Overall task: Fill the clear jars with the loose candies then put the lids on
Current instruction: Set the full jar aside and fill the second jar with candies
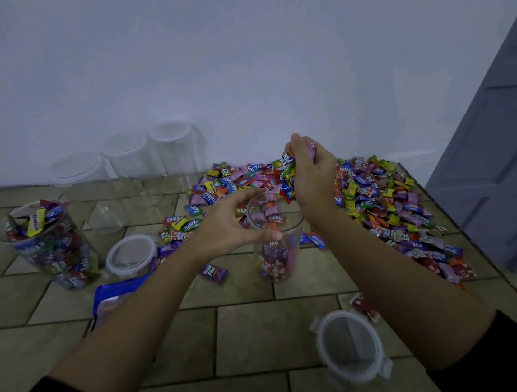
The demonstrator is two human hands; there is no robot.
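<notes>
Jar (276,258) upright on the floor (251,333), part-filled, left grip (231,225) curled round its rim, right grip (313,173) clutching a handful of candies (287,163) just over its mouth, loose pile (392,205) crowding its right, lid (350,345) nearer on bare tiles.

Five jars are standing: one full jar (52,247), one part-filled jar (277,255), three empty jars (86,184) (130,159) (176,150) wearing lids. Two loose lids (130,254) (350,347) are lying flat. One blue bag (113,298). Candies (392,205) are lying heaped, uncountable.

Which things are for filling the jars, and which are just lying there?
For the job: part-filled clear plastic jar, colourful wrapped candies, full clear jar, round clear lids, empty lidded clear jars.
Just lying about: blue plastic bag, grey door.
</notes>
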